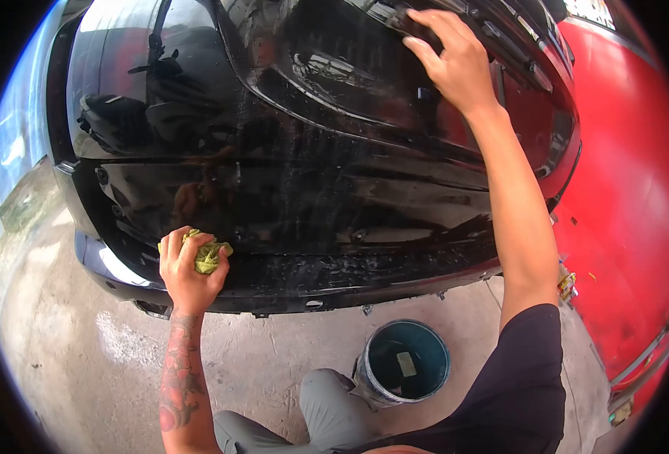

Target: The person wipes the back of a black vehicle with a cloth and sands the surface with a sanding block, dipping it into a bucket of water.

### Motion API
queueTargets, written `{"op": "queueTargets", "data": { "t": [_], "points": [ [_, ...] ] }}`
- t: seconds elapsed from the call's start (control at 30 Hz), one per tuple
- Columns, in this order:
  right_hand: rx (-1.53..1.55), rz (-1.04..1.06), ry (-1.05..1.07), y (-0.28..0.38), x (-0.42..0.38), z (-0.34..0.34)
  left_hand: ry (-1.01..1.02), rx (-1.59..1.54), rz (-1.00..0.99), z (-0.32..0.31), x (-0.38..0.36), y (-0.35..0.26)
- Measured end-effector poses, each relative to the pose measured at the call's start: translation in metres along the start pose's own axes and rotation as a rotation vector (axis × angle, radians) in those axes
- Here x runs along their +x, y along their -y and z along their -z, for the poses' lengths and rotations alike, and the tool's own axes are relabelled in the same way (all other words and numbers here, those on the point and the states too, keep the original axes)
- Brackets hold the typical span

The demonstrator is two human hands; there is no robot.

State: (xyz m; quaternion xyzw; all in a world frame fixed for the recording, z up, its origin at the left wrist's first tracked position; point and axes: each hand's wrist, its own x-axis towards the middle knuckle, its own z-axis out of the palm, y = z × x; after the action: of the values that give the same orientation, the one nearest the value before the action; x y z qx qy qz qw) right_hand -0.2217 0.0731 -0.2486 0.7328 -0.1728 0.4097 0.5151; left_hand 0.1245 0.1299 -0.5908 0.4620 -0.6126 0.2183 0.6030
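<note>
My left hand (pixel 187 265) is closed around a crumpled yellow-green cloth (pixel 212 254), above the lower edge of a glossy black car body (pixel 296 189). Higher up and to the right, the fingers of my right hand (pixel 455 62) curl round a small dark block (pixel 405 23) against the car's black surface. The block's exact kind is hard to make out. Wet streaks and droplets mark the black panels, which also carry reflections.
A dark bucket (pixel 369 382) stands on the concrete floor (pixel 85 333) by my knees, with a pale rectangular piece (pixel 406 364) inside. On the right is a red car panel (pixel 629 189). Bluish sheeting (pixel 17 144) borders the left side.
</note>
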Motion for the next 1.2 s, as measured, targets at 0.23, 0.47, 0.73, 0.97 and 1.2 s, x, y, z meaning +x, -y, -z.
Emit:
{"op": "queueTargets", "data": {
  "t": [0.23,0.47,0.73,0.97,1.2],
  "points": [
    [0.0,-0.036,0.024,0.006,-0.008,0.001,-0.003,0.001,-0.007,0.0,0.0,-0.001],
    [0.022,0.002,-0.033,0.026,0.026,-0.001,0.006,0.003,0.0,0.0,0.001,-0.002],
    [-0.06,-0.153,0.005,-0.008,-0.034,0.02,0.018,0.003,0.009,-0.001,0.0,-0.001],
    [0.016,-0.145,-0.015,0.006,0.002,0.013,0.05,0.006,0.04,0.0,-0.001,-0.003],
    [0.015,-0.242,0.031,-0.014,-0.027,0.024,0.019,0.023,0.012,-0.001,0.0,-0.005]
  ]
}}
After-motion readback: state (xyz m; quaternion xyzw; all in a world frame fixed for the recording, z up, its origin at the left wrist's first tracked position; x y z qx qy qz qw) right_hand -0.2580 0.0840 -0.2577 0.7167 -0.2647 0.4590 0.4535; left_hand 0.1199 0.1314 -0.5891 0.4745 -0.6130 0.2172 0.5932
